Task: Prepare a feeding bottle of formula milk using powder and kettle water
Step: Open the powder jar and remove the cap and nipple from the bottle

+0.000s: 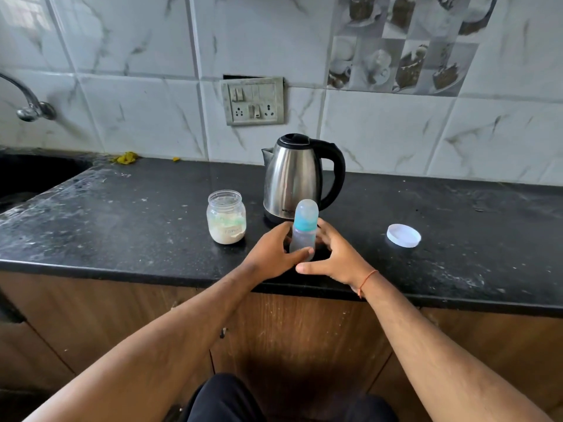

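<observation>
One translucent plastic bottle point(302, 236) stands on the speckled black desk point(122, 214), both hands' fingers point(300, 254) curled around it; one steel kettle point(294, 178) at twelve o'clock, one glass powder jar point(226, 216) at ten, one round white lid point(403, 235) at three.

Feeding bottle point(302, 233): clear body, teal collar, translucent cap on, upright near counter front. Powder jar point(226, 217): glass, open, about half full of white powder, left of bottle. Kettle point(297, 178): steel, black handle, lid closed, just behind bottle. Jar lid point(403, 235): white, flat, well right.

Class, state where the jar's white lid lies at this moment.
In the head view the white lid lies flat on the black counter, to the right, apart from the kettle and the right hand.
</observation>
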